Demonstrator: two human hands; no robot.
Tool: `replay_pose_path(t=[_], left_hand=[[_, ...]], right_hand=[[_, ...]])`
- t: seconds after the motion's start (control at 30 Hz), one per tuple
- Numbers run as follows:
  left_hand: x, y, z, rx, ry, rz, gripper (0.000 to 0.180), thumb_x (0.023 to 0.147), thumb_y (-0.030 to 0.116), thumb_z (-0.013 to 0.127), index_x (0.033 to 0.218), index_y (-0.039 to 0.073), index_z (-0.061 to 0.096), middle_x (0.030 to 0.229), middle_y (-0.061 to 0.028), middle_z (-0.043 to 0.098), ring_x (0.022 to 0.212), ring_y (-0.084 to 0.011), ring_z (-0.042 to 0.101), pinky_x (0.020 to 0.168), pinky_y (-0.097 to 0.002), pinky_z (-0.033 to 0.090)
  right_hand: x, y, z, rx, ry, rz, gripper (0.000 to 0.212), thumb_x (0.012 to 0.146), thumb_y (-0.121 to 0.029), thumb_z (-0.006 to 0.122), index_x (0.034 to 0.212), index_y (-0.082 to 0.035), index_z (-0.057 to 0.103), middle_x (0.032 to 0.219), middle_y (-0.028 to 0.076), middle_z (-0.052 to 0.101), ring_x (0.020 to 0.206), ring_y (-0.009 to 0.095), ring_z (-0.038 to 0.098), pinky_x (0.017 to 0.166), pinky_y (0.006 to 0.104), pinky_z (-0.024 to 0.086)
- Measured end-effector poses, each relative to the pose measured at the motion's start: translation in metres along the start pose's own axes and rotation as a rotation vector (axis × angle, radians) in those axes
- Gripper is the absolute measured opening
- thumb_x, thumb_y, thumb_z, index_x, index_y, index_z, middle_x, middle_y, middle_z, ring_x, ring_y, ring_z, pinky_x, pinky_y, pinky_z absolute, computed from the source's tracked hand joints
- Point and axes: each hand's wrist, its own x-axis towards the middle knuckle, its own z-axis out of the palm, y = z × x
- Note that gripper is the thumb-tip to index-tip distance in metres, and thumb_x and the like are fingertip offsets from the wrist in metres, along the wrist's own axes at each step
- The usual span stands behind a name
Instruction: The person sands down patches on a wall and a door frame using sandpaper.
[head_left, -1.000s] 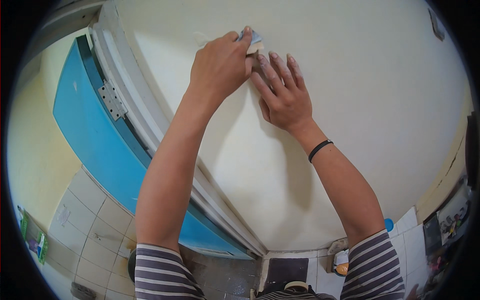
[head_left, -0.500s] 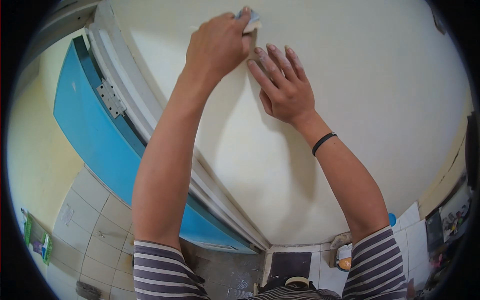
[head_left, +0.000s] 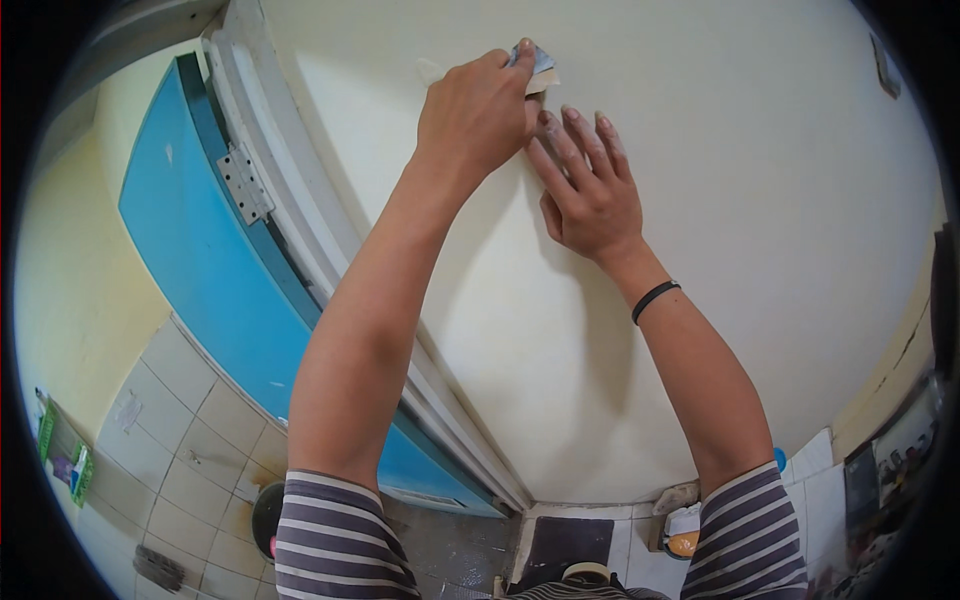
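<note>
My left hand (head_left: 477, 112) is closed around a small flat piece (head_left: 541, 72), grey-blue with a cream-coloured edge, up against the pale wall (head_left: 720, 200). Its thumb lies over the piece; I cannot tell exactly what the piece is. Just to the right and slightly lower, my right hand (head_left: 592, 190) has its fingers stretched out and apart at the wall, holding nothing. Whitish residue coats those fingers. A black band (head_left: 655, 301) circles the right wrist. Left of my left hand, a faint paler patch (head_left: 430, 71) shows on the wall.
A blue door (head_left: 215, 220) with a metal hinge (head_left: 245, 185) stands open at the left, beside the white frame (head_left: 290, 165). Below are a dark bucket (head_left: 266, 515), a brush-like thing (head_left: 158, 567) and a dark mat (head_left: 572, 542). A green rack (head_left: 62, 455) hangs far left.
My left hand has shifted right and slightly down with the flat piece, nearer the right hand. The whole view has shifted a little, and more of the bucket shows.
</note>
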Motion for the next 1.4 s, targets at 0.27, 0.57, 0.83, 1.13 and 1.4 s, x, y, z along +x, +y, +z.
replay_pose_path(t=[0.27,0.57,0.83,1.13,1.4], left_hand=[[-0.059,-0.046,-0.007,0.039,-0.012,-0.016,0.041,0.089,0.015,0.063,0.130,0.015,0.068,0.085,-0.0106,0.062,0.074,-0.0333,0.062,0.066,-0.0441,0.051],[-0.282,-0.012,0.019,-0.402,0.380,-0.644,0.031,0.096,0.006,0.061,0.125,0.001,0.070,0.066,-0.0091,0.044,0.057,-0.0196,0.044,0.052,-0.0341,0.035],[-0.348,0.063,0.054,-0.557,0.272,-0.901,0.037,0.094,0.003,0.065,0.131,0.007,0.070,0.069,-0.0031,0.044,0.059,-0.0118,0.040,0.053,-0.0290,0.033],[-0.341,0.107,0.080,-0.589,0.192,-0.911,0.045,0.087,0.002,0.071,0.132,0.009,0.070,0.074,-0.0056,0.051,0.059,-0.0161,0.045,0.053,-0.0301,0.038],[-0.335,0.149,0.122,-0.444,0.237,-0.682,0.058,0.077,-0.001,0.078,0.133,0.010,0.069,0.083,-0.0075,0.055,0.066,-0.0211,0.054,0.057,-0.0329,0.046]], right_hand=[[0.000,0.004,0.001,0.000,-0.001,-0.005,0.055,0.080,-0.012,0.062,0.135,-0.013,0.062,0.146,0.007,0.056,0.137,0.029,0.050,0.119,0.0522,0.035],[-0.004,0.004,0.006,-0.073,0.045,-0.022,0.056,0.078,-0.009,0.059,0.134,-0.017,0.064,0.144,0.004,0.057,0.134,0.027,0.053,0.117,0.0493,0.038],[-0.007,0.016,0.002,-0.119,0.058,-0.058,0.059,0.077,-0.007,0.058,0.133,-0.020,0.065,0.143,0.001,0.058,0.134,0.025,0.052,0.117,0.0459,0.038],[-0.005,0.011,-0.006,-0.155,-0.001,-0.061,0.057,0.086,-0.003,0.057,0.139,-0.020,0.061,0.143,0.000,0.058,0.138,0.024,0.048,0.120,0.0444,0.034],[0.001,0.012,0.001,-0.150,0.084,-0.166,0.052,0.083,-0.001,0.045,0.133,0.002,0.060,0.143,0.021,0.054,0.140,0.039,0.045,0.120,0.0531,0.031]])
